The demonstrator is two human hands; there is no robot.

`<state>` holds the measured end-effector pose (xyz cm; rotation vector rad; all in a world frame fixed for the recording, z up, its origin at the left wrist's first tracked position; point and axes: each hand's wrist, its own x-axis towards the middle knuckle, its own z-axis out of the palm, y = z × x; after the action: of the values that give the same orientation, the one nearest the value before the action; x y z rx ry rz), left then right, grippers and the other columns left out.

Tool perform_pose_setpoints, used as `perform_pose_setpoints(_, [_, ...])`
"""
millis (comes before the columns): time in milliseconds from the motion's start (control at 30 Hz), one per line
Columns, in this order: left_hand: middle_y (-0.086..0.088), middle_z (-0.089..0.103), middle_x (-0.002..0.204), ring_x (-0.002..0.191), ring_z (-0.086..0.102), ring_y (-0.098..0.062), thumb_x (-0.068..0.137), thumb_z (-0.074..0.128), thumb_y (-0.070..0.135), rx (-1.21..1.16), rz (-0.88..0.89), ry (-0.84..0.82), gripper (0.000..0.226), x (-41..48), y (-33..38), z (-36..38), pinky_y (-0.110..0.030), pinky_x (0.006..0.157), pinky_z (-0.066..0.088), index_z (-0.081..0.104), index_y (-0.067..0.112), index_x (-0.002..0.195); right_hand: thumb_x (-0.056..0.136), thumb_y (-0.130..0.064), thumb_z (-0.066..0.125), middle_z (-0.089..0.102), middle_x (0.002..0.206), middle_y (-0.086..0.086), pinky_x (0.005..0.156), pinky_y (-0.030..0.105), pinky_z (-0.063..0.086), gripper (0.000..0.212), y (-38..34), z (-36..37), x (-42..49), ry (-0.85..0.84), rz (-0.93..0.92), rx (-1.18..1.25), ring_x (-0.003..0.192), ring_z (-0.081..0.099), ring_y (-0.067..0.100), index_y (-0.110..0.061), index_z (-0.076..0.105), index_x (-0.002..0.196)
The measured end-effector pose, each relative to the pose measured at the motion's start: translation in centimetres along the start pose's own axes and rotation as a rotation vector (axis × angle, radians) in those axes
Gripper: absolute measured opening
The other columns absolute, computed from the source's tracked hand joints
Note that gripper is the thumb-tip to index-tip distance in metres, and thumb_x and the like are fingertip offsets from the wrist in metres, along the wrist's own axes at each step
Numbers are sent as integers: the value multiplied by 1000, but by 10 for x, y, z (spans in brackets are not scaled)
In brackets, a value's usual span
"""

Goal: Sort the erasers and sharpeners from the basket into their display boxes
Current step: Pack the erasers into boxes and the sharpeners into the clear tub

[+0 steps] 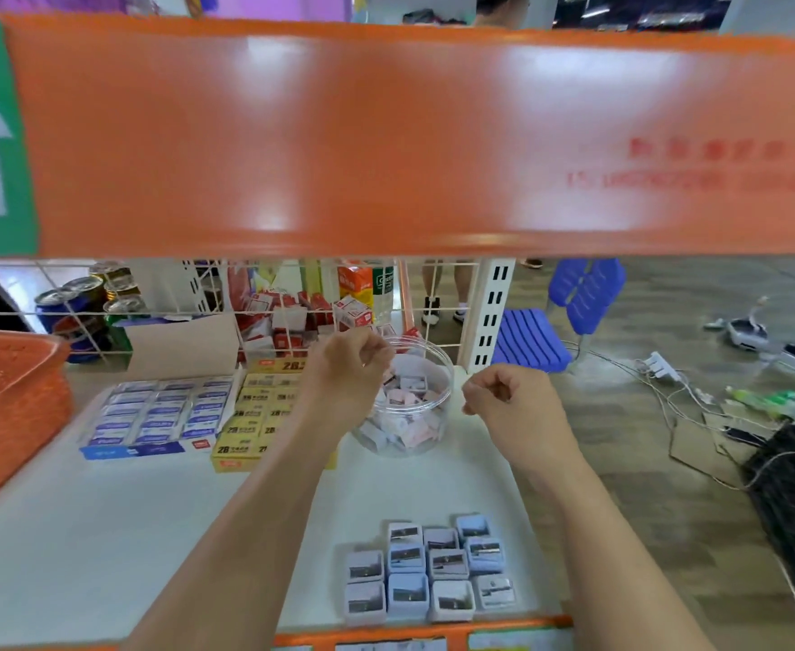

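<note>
This is a shop. Boxes of erasers (160, 415) sit in rows on a white shelf (104, 533) with orange edges. Drink cans (85, 298) stand far left behind a wire grid (19, 314).

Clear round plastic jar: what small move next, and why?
Probably bring the right hand, curled with nothing visibly held, down to the loose pastel sharpeners at the white shelf's front and pick one; they lie outside the clear round plastic jar.

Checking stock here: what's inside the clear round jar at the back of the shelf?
A loose pile of small white and pink sharpeners, by the look of them, fills the clear jar partway. The left hand covers its left side, hiding what lies there.
</note>
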<state>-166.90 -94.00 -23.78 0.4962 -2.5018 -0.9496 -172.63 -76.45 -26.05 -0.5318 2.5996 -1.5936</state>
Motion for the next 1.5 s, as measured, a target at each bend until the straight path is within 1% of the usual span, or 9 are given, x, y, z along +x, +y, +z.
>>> perform_pose_setpoints(133, [21,57,78,70,50,5,94,58,22,-21,30,-7,9,-10,-1,-2,-5,56,35,67,23,93,88,-18,62,65,69,10,51,26,40,24,5,-5,-7,-204,-2,-103,49,45,8,-8,62,66])
perform_pose_setpoints(233, [17,60,72,64,51,2,90,63,23,-75,46,-38,8,-24,-3,-6,-4,56,39,67,24,84,85,-19,63,52,64,9,54,28,37,27,5,-8,-14,-432,30,-163,56,42,15,5,59,73])
perform_pose_setpoints(367, [8,66,68,56,54,-1,86,67,27,-82,66,-268,10,-45,-11,-10,-14,52,42,70,26,77,81,-19,67,58,63,1,60,30,42,17,2,-7,-24,-620,72,-318,58,47,12,-7,67,69])
perform_pose_setpoints(500, [12,68,82,77,64,-3,85,68,33,42,32,-540,6,-57,-18,-5,-21,71,54,70,29,82,78,-17,69,72,79,-2,74,31,54,6,2,-5,-31,-596,99,-435,69,60,6,-15,75,77])
perform_pose_setpoints(733, [11,70,84,80,66,-6,83,71,33,166,-23,-730,8,-69,-23,6,-25,75,56,72,25,85,81,-20,68,69,69,-2,64,26,48,16,13,-8,-40,-584,88,-491,60,54,5,-16,72,67])
perform_pose_setpoints(967, [16,65,83,75,62,-2,90,64,24,168,4,-610,10,-73,-26,6,-17,66,50,70,27,82,90,-24,63,65,78,-7,65,24,48,19,22,-1,-49,-404,50,-399,71,59,8,-22,62,72])
perform_pose_setpoints(1167, [15,66,76,75,61,0,89,63,24,67,-18,-481,15,-76,-31,4,-18,67,50,67,30,76,91,-20,60,60,67,-12,58,16,38,17,22,4,-48,-274,38,-198,58,50,-1,-17,62,75])
perform_pose_setpoints(1367, [13,66,73,74,64,-6,89,63,27,-1,-39,-436,15,-77,-36,-2,-31,72,56,66,33,75,91,-15,62,59,66,-1,55,28,46,16,5,10,-45,-187,14,33,53,53,10,-12,60,76])
perform_pose_setpoints(1500, [13,66,73,73,64,-6,88,64,26,-43,-39,-385,14,-79,-37,-7,-26,67,54,67,32,76,89,-6,63,59,72,10,55,33,51,9,-10,13,-42,-152,1,285,51,57,17,-5,62,80])
